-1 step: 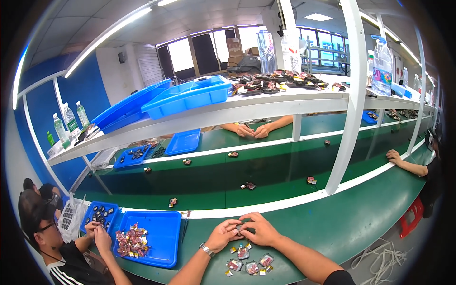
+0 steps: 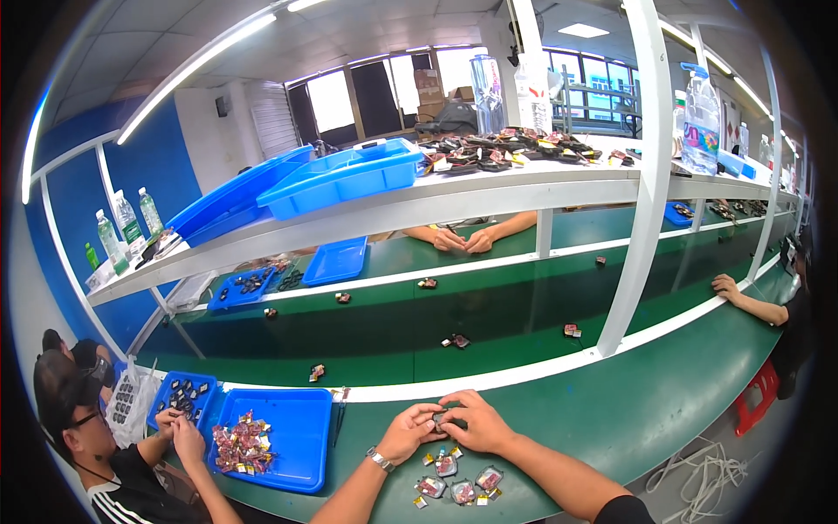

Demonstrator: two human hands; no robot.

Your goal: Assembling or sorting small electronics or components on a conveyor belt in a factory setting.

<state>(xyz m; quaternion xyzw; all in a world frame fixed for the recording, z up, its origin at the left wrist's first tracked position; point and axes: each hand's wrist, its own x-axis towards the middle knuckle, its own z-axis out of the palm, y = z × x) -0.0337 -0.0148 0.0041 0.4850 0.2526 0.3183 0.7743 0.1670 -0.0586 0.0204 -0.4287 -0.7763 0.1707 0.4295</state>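
My left hand [image 2: 410, 434], with a metal watch on its wrist, and my right hand [image 2: 478, 423] meet over the green work surface. Between their fingertips they pinch a small dark grey electronic casing [image 2: 439, 423], mostly covered by the fingers. Just below my hands lie several small grey casings [image 2: 463, 492] with reddish inner parts and white and yellow tabs. To the left of my forearm stands a blue tray [image 2: 301, 445] holding a heap of reddish parts with white and yellow tabs [image 2: 243, 444].
A seated person's hands [image 2: 179, 428] work beside a smaller blue tray [image 2: 199, 384] of dark parts. Beyond a white rail, spaced parts [image 2: 456, 341] lie on a dark green belt [image 2: 515, 349]. A white post [image 2: 635, 210] and a loaded shelf [image 2: 524, 179] stand ahead.
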